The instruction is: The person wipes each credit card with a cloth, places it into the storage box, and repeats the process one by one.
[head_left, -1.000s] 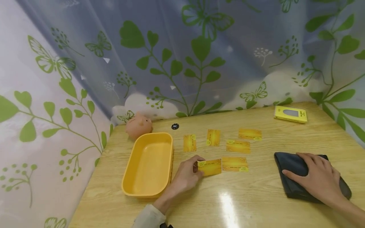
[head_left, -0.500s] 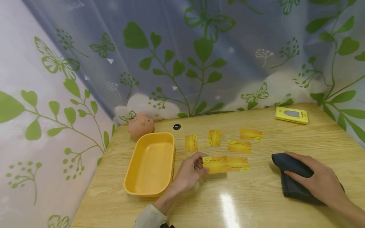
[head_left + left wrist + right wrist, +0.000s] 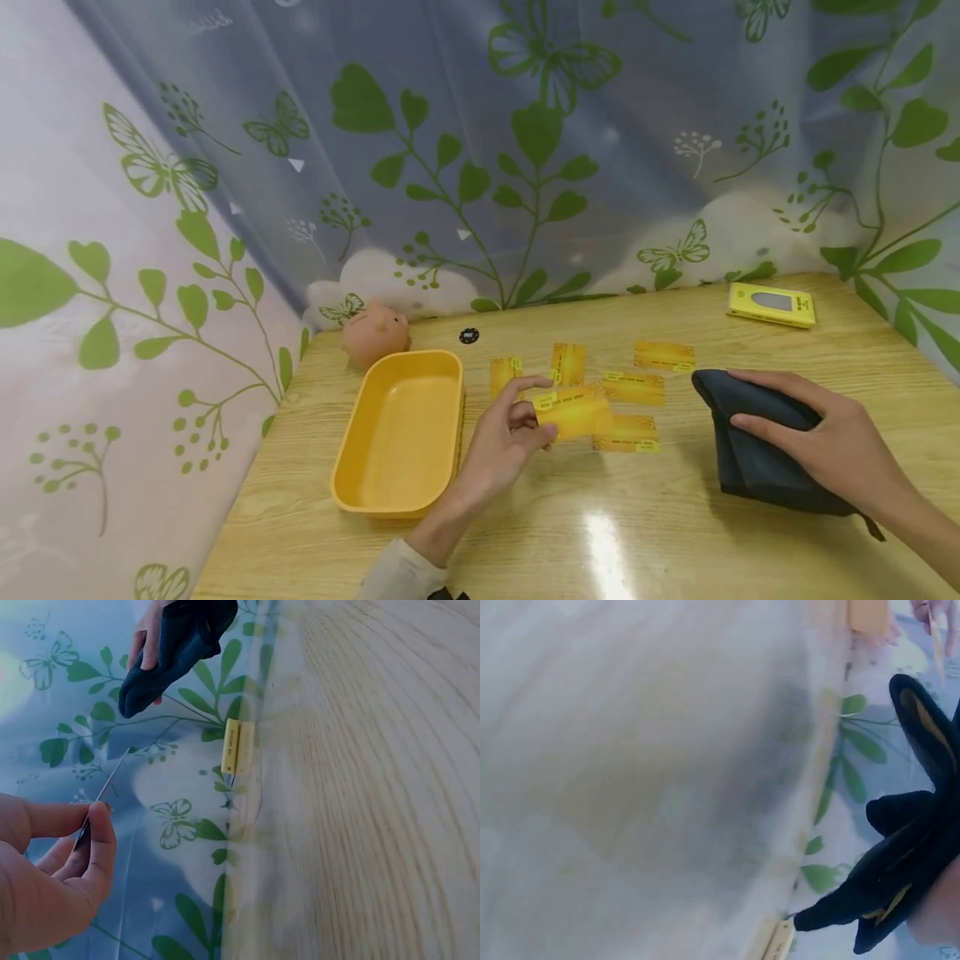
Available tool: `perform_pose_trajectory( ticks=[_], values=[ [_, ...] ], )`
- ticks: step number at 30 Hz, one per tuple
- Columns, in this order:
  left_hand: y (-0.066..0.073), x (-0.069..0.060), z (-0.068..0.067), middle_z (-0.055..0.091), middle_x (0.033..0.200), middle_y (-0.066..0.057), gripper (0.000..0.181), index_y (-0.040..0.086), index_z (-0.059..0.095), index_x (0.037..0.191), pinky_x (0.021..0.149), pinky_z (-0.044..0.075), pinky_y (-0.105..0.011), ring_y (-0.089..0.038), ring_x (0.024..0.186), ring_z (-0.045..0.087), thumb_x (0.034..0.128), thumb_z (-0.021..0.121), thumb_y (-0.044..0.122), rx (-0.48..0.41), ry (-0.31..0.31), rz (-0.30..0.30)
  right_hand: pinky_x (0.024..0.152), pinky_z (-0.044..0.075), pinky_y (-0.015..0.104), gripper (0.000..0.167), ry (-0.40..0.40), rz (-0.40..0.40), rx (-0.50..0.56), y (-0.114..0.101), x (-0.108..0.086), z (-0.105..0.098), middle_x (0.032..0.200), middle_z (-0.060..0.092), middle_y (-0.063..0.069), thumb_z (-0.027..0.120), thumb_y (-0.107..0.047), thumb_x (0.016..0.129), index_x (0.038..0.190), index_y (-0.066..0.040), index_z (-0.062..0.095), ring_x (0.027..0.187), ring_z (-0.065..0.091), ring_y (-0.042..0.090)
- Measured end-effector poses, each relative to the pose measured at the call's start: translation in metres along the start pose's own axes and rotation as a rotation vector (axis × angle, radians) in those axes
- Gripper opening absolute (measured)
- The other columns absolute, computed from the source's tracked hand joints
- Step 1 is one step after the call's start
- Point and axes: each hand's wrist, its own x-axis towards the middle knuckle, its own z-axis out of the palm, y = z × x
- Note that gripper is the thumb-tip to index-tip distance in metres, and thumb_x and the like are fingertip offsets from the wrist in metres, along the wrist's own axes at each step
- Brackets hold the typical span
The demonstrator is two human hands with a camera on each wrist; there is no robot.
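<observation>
Held card: the yellow card [image 3: 576, 412] is up off the bench [image 3: 540, 542], between tray and pouch, one end overlapping a flat card in the head view.
Left grip: the left grip [image 3: 506, 442] is closed to the card's thickness, thumb and fingers pinching its left end; a light pinch should keep it from bowing.
Free end: points toward the pouch side; best kept level and unobstructed.
Dark pouch: the pouch [image 3: 772, 442] is held up, well apart from the card; tan lining shows at its edges in the right wrist view, but I cannot tell which gap is a pocket.
Right grip: the right grip [image 3: 843, 442] is spread as wide as the folded pouch, holding it; steady without squeezing the folds together would serve best.
Flat cards: five cards [image 3: 633, 388] lie spread out; carry the held one high enough not to drag them.
Yellow tray: the tray [image 3: 401, 433] sits beside the left wrist; mind its rim.
</observation>
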Motion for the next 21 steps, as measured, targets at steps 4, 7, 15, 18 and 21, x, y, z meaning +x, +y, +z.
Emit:
perform_pose_trajectory(
  ticks=[4,7,15,18,21],
  values=[
    [0.003,0.001,0.0,0.062,0.08,-0.01,0.045,0.021,0.058,0.138,0.086,0.061,-0.049,-0.017,0.071,0.065,0.0981,0.071,0.005,-0.066,0.011,0.004,0.057,0.054,0.03,0.054,-0.041,0.058,0.048,-0.014,0.003,0.001,0.139,0.056,-0.021,0.078,-0.035,0.095,0.146,-0.034,0.061,0.101,0.059,-0.008],
    [0.005,0.002,0.001,0.045,0.071,-0.004,0.046,0.015,0.057,0.139,0.089,0.061,-0.049,-0.009,0.058,0.051,0.098,0.069,-0.001,-0.157,0.005,0.014,0.057,0.057,0.032,0.052,-0.049,0.066,0.103,-0.024,0.004,0.005,0.137,0.056,-0.023,0.077,-0.032,0.096,0.146,-0.032,0.062,0.095,0.066,0.0],
    [0.011,0.008,0.008,0.031,0.074,-0.001,0.053,0.008,0.053,0.143,0.096,0.059,-0.052,-0.009,0.059,0.035,0.0953,0.066,-0.012,-0.357,0.002,0.02,0.056,0.06,0.035,0.051,-0.06,-0.022,0.256,-0.054,0.008,0.015,0.135,0.061,-0.015,0.074,-0.016,0.098,0.147,-0.022,0.061,0.083,0.073,0.017],
    [0.015,0.01,0.01,0.034,0.078,-0.002,0.058,0.011,0.054,0.144,0.097,0.059,-0.051,-0.009,0.064,0.036,0.093,0.069,-0.012,-0.349,0.024,0.011,0.062,0.06,0.029,0.05,-0.017,-0.066,0.244,-0.066,0.012,0.02,0.138,0.06,-0.01,0.076,-0.014,0.097,0.145,-0.023,0.064,0.099,0.069,0.01],
    [0.018,0.014,0.012,0.032,0.082,-0.001,0.064,0.012,0.053,0.147,0.099,0.057,-0.049,-0.009,0.067,0.034,0.0908,0.068,-0.016,-0.387,0.026,0.002,0.073,0.057,0.019,0.051,0.019,-0.122,0.22,-0.077,0.017,0.025,0.14,0.061,-0.006,0.078,-0.013,0.095,0.143,-0.022,0.065,0.115,0.061,0.005]
  ],
)
